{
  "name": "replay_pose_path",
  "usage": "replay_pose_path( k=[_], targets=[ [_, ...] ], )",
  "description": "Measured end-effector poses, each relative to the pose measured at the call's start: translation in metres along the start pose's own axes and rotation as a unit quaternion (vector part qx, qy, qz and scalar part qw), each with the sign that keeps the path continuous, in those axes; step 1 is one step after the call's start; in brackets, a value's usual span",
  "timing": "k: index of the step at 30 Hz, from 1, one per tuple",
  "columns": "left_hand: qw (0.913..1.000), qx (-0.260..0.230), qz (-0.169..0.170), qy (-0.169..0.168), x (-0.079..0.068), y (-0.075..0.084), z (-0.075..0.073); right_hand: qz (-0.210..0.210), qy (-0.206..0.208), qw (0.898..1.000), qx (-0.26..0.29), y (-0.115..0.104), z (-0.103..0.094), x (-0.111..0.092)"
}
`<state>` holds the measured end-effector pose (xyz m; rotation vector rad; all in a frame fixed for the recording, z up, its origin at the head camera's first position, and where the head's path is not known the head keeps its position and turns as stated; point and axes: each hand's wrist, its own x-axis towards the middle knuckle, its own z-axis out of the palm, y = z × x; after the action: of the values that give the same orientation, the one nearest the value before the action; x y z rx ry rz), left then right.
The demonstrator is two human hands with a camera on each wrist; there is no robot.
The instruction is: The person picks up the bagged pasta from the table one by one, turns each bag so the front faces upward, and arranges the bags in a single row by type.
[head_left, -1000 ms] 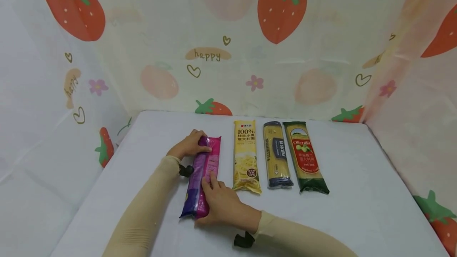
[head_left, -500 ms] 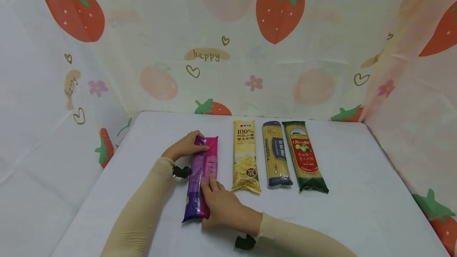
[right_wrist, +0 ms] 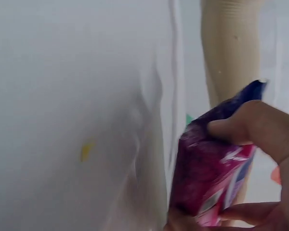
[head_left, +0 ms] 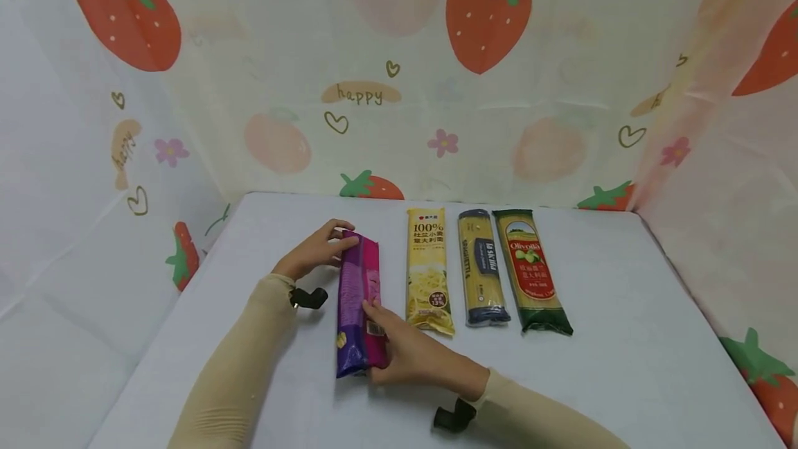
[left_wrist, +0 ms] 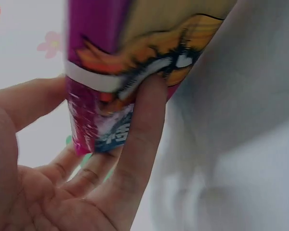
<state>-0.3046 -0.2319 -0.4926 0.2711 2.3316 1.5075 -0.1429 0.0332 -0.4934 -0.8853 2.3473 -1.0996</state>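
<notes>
A long purple-and-pink packet (head_left: 358, 303) is held between both hands, slightly raised and tilted above the white table. My left hand (head_left: 318, 251) grips its far end; in the left wrist view the thumb and a finger lie on opposite sides of the packet (left_wrist: 106, 72), whose underside carries an orange cartoon print. Nearer me, my right hand (head_left: 414, 355) pinches the lower right side. The right wrist view has that thumb pressing on the purple end of the packet (right_wrist: 202, 168), with fingers on the other side, partly out of frame.
To the right lie a yellow pasta packet (head_left: 427, 269), a spaghetti packet with dark blue ends (head_left: 483, 269) and a green-ended pasta packet with a red label (head_left: 533, 269). Strawberry-printed cloth walls (head_left: 374, 144) enclose the white table (head_left: 623, 366) behind and at the sides.
The purple-and-pink packet has come up off the table and turned, showing more of its edge. Both hands now hold it with fingers round its ends, where the right hand earlier lay over it.
</notes>
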Motion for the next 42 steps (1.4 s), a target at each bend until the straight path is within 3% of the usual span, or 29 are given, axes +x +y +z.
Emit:
replay_pose_path(
  k=[5, 9, 15, 21, 28, 32, 37, 42],
  targets=[
    [0.9978, -0.067, 0.002, 0.002, 0.001, 0.002, 0.0, -0.03, 0.012, 0.991, 0.13, 0.003, -0.007, -0.006],
    [0.9938, -0.109, 0.021, -0.012, 0.003, 0.001, 0.0, -0.049, 0.027, 0.98, 0.193, 0.006, -0.009, -0.009],
    [0.9951, -0.08, 0.056, -0.018, 0.003, 0.002, 0.003, -0.078, 0.042, 0.969, 0.231, 0.007, -0.012, -0.013],
    [0.9941, -0.09, 0.059, -0.002, 0.004, 0.001, 0.007, -0.096, 0.05, 0.956, 0.273, 0.004, -0.019, -0.015],
    [0.9867, -0.143, 0.027, -0.072, 0.005, -0.002, 0.015, -0.117, 0.069, 0.937, 0.322, 0.007, -0.019, -0.016],
    [0.984, -0.156, 0.015, -0.085, 0.004, 0.0, 0.018, -0.138, 0.073, 0.922, 0.355, 0.009, -0.019, -0.015],
    [0.9812, -0.182, 0.014, -0.064, 0.008, 0.004, 0.021, -0.133, 0.069, 0.916, 0.372, 0.009, -0.021, -0.015],
    [0.9808, -0.195, -0.009, -0.007, 0.01, 0.003, 0.025, -0.106, 0.076, 0.926, 0.354, 0.01, -0.026, -0.018]
  ],
)
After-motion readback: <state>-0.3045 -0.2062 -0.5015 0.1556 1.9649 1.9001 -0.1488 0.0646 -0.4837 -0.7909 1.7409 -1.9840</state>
